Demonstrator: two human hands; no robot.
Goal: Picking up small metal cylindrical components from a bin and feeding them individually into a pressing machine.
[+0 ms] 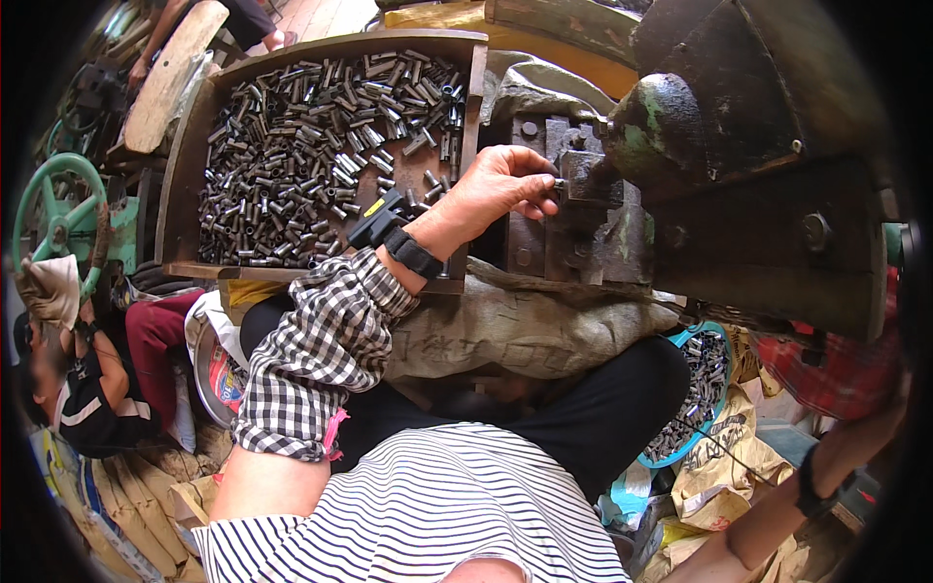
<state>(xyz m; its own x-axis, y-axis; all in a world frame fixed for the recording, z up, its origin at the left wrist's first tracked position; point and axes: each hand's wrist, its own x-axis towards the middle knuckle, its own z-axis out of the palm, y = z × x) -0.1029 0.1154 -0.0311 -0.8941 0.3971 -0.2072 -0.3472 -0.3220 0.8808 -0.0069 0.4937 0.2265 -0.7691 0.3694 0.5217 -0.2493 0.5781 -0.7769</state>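
My left hand [507, 187] reaches in from the wooden tray side to a dark, oily machine. Thumb and forefinger pinch a small metal piece [559, 183] against the edge of the machine's die block [591, 179]. Most of that piece is hidden by the fingertips. A heap of short metal tubes [282, 175] fills much of the wooden tray [335, 51], beside my left wrist. At the far right rim my right hand [886, 420] shows only in part, past a black wristband; its fingers are hidden.
A blue-rimmed basin [721, 403] of similar metal pieces stands by my right knee. Grey sacking [544, 325] hangs below the machine. Crumpled paper sacks [714, 466] lie at the lower right. On the left, another person [97, 389] sits by a green handwheel [97, 209].
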